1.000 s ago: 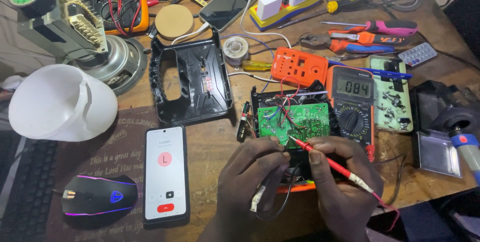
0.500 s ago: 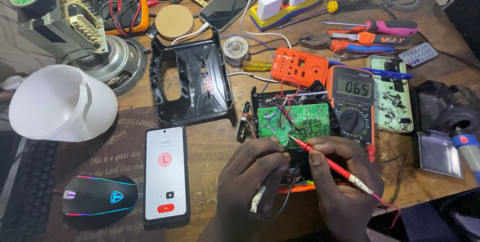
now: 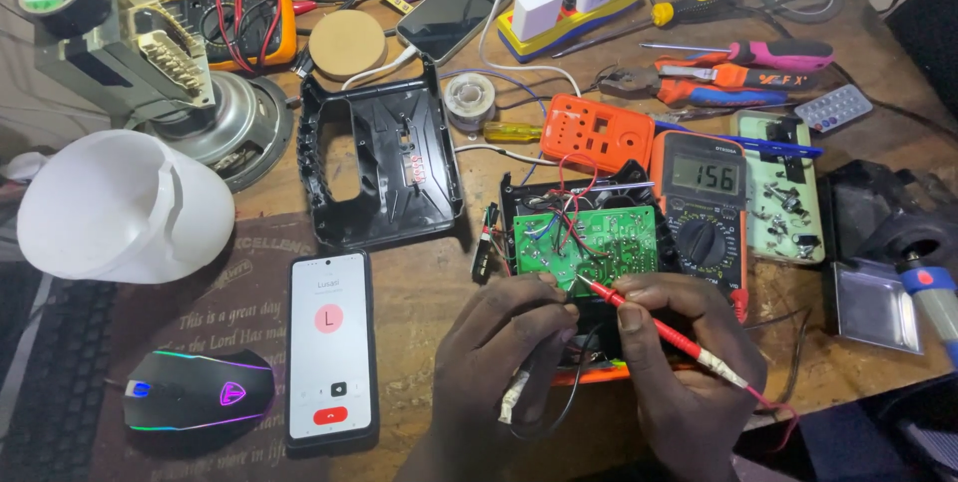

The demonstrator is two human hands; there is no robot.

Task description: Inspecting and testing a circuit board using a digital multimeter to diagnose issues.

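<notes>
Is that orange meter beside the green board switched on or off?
On. The orange meter shows lit digits on its grey screen, beside the green board.

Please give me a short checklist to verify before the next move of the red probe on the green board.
1. Right hand grips the red probe: ok.
2. Red probe tip touches the green board: ok.
3. Left hand holds a second probe on the board: cannot tell, fingers hide it.
4. Meter screen lit and showing a reading: ok.
5. Loose red wires lie clear of the probe tip: not ok, they cross the board close above it.
</notes>
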